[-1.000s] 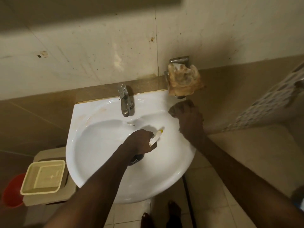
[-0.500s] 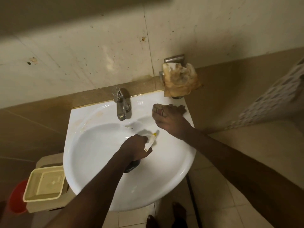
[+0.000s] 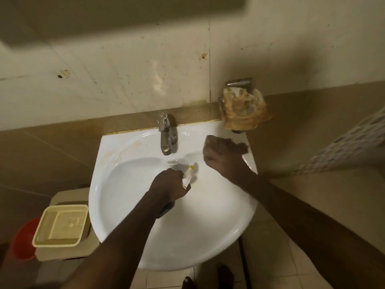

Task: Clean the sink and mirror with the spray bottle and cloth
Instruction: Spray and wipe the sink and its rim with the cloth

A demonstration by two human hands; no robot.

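The white sink (image 3: 208, 257) fills the middle of the view. Over its basin my left hand (image 3: 169, 187) is closed around the spray bottle (image 3: 188, 176). The bottle's white nozzle with a yellow tip points toward the back of the bowl, and its dark body shows below my fist. On the back right rim my right hand (image 3: 220, 155) presses a dark cloth (image 3: 242, 148), which is mostly hidden under the fingers. The mirror is not clearly in view; only a dark blurred edge runs along the top.
A chrome faucet (image 3: 165, 136) stands at the back centre of the sink. A wall holder with a crumpled orange-brown rag (image 3: 243, 111) hangs just above my right hand. To the left, a cream basket (image 3: 60, 225) sits on a box beside a red bucket (image 3: 23, 238).
My right hand slid the cloth along the rim from the right side toward the faucet. My left hand with the spray bottle stayed nearly in place over the basin.
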